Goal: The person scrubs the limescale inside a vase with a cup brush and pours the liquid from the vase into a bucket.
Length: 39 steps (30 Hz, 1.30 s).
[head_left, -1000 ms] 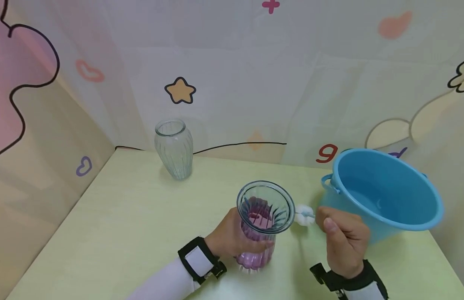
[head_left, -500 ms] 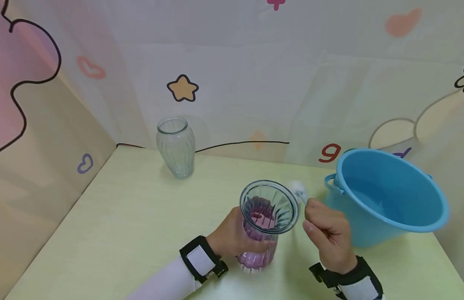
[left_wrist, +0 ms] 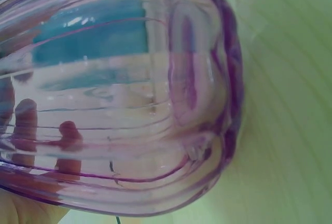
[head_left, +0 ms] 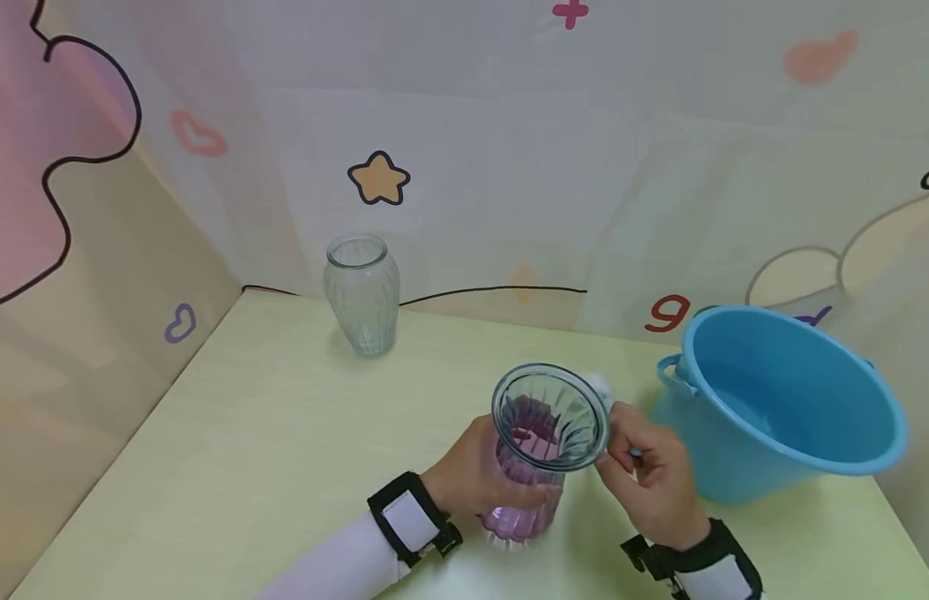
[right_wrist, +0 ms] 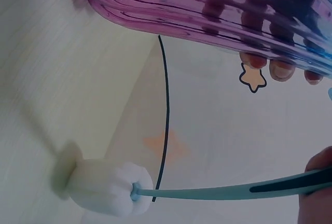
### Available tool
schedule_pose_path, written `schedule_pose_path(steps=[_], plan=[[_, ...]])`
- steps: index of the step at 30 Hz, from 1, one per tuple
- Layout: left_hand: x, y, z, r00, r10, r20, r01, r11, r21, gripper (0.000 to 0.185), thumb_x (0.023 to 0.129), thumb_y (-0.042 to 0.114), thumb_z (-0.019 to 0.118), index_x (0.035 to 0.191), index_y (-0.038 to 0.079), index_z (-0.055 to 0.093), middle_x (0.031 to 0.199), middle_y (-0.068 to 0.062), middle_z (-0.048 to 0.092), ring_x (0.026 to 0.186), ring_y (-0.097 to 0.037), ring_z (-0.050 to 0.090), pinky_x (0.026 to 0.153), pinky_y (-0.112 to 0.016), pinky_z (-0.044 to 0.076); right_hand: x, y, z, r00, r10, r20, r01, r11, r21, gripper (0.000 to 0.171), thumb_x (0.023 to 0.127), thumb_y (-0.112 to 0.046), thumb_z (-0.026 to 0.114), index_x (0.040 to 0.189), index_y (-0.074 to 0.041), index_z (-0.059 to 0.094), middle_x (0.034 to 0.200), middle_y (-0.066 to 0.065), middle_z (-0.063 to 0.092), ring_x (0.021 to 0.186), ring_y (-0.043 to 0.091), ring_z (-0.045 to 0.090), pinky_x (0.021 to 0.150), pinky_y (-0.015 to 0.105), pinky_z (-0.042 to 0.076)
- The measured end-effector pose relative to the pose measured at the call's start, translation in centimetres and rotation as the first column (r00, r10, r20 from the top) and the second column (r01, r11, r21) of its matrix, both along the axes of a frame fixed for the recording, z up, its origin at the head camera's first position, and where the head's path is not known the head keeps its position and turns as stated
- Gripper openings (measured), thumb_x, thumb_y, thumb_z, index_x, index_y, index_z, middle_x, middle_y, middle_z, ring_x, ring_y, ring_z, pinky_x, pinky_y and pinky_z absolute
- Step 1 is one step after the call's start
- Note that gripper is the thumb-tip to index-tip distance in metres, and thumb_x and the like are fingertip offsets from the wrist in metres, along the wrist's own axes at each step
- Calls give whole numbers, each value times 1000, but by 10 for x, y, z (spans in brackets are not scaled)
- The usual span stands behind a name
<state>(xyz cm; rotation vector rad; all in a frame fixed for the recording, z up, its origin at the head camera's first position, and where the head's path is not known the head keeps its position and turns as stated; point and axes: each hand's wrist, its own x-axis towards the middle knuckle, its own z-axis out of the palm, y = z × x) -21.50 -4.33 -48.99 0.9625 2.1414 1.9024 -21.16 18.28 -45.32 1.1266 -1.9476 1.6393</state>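
Note:
My left hand (head_left: 482,475) grips a ribbed glass vase (head_left: 520,523), purple at the base and bluish at its flared rim. The vase stands tilted with its mouth toward the head camera. Beside the rim, my right hand (head_left: 655,483) pinches the teal handle (right_wrist: 207,192) of a sponge brush. Its white sponge head (right_wrist: 109,187) points down toward the table, outside the vase. In the head view most of the sponge (head_left: 601,387) is hidden behind the vase rim and fingers. Left fingers (right_wrist: 281,71) show around the vase in the right wrist view.
A light blue bucket (head_left: 779,467) with a side handle stands at the right, close to my right hand. A clear ribbed glass vase (head_left: 362,304) is upright at the back left. Printed cloth walls border the pale table (head_left: 247,467).
My right hand has moved left toward the vase, and the brush head has swung from beside the vase to behind its rim. The left hand keeps its grip. The head view has shifted slightly.

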Motion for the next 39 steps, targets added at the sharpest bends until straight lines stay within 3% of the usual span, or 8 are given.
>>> schedule_pose_path(steps=[5, 12, 19, 23, 26, 34, 36, 39], plan=[[0, 0, -1, 1000, 14, -23, -14, 1000, -6, 73, 78, 14, 90, 139, 19, 50, 129, 1, 68, 122, -25, 67, 104, -36, 56, 13, 0, -6, 996, -84, -23, 87, 980, 179, 41, 67, 27, 55, 93, -5, 54, 84, 0, 48, 73, 7, 46, 57, 18, 43], [-2, 3, 1, 998, 15, -62, -17, 1000, -26, 69, 80, 18, 89, 139, 17, 51, 127, 1, 69, 119, -16, 68, 102, -30, 56, 21, 7, -22, 973, -67, -220, 129, 951, 279, 47, 64, 29, 40, 90, -8, 54, 90, -2, 47, 87, 8, 43, 75, 20, 33], [-4, 11, 3, 999, 8, -48, -9, 999, -35, 71, 80, 19, 90, 140, 15, 51, 128, 3, 69, 118, -9, 66, 101, -25, 55, 28, 24, -32, 944, -33, -329, 154, 924, 351, 55, 57, 26, 45, 82, -19, 64, 88, -4, 51, 90, 9, 45, 81, 18, 37], [-4, 14, 4, 999, 8, -41, -10, 999, -45, 71, 80, 21, 90, 139, 16, 51, 128, 4, 69, 117, -7, 66, 100, -24, 55, 34, 40, -38, 964, 27, -263, 93, 895, 435, 67, 54, 30, 51, 87, -25, 69, 97, -5, 53, 107, 7, 53, 104, 5, 36], [-5, 15, 4, 999, 10, -46, -13, 998, -55, 71, 81, 22, 90, 140, 19, 50, 128, 3, 69, 117, -7, 66, 100, -24, 55, 36, 49, -40, 976, 83, -201, 28, 869, 494, 76, 51, 34, 51, 92, -27, 71, 104, -7, 57, 125, 6, 57, 126, 18, 22], [-6, 15, 5, 999, 16, -29, -18, 997, -73, 76, 81, 24, 89, 144, 23, 46, 132, 4, 67, 120, -7, 65, 103, -24, 53, 28, 71, -54, 953, 191, -233, -14, 801, 599, 71, 52, 26, 57, 88, -33, 67, 102, -12, 66, 148, 0, 40, 130, 32, -12], [-5, 15, 5, 999, 15, -29, -17, 997, -73, 77, 81, 25, 89, 144, 23, 45, 132, 4, 67, 120, -6, 64, 103, -25, 53, 26, 78, -60, 956, 220, -193, -55, 785, 617, 56, 66, 17, 68, 89, -33, 66, 99, -14, 66, 146, 2, 43, 129, 27, -10], [-4, 14, 4, 1000, 18, -21, -19, 997, -74, 77, 81, 26, 90, 144, 24, 45, 132, 5, 67, 120, -6, 64, 103, -25, 53, 27, 86, -65, 966, 241, -91, -127, 753, 646, 34, 82, -4, 81, 92, -34, 67, 100, -15, 68, 135, 6, 53, 127, 19, 13]])
